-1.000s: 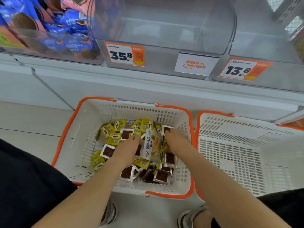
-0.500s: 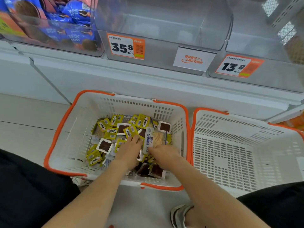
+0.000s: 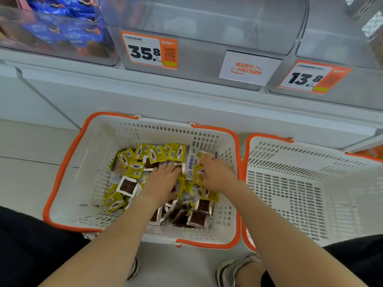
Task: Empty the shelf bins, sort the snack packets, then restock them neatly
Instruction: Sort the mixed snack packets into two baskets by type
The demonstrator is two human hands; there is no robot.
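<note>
You are partway through, by the look of it. The middle shelf bin (image 3: 207,23) above the 35.8 price tag (image 3: 149,50) and the right shelf bin (image 3: 335,38) above the 13.8 price tag (image 3: 308,78) show no packets, so the emptying seems done for those two. Sorting has hardly begun. The left basket (image 3: 165,132) on the floor (image 3: 31,146) holds one mixed heap: yellow packets (image 3: 176,152), brown square packets (image 3: 127,186) and a long white packet (image 3: 191,162) standing on edge among them. No packets show in the right basket (image 3: 300,154), just beside it. Restocking is all still ahead.

Your left hand (image 3: 163,181) lies palm down on the heap, its fingers (image 3: 173,166) fairly straight and pressing on packets rather than grasping one. Your right hand (image 3: 217,175) is just right of the long white packet with its fingers bent into the pile. They are blurred, so I cannot tell whether they are grasping anything.

Around you, the left shelf bin (image 3: 62,32) is full of blue packets, and a white sign (image 3: 248,68) hangs between the two tags. The heap itself stands in your way: the kinds overlap, and brown packets lie partly under your forearms.
</note>
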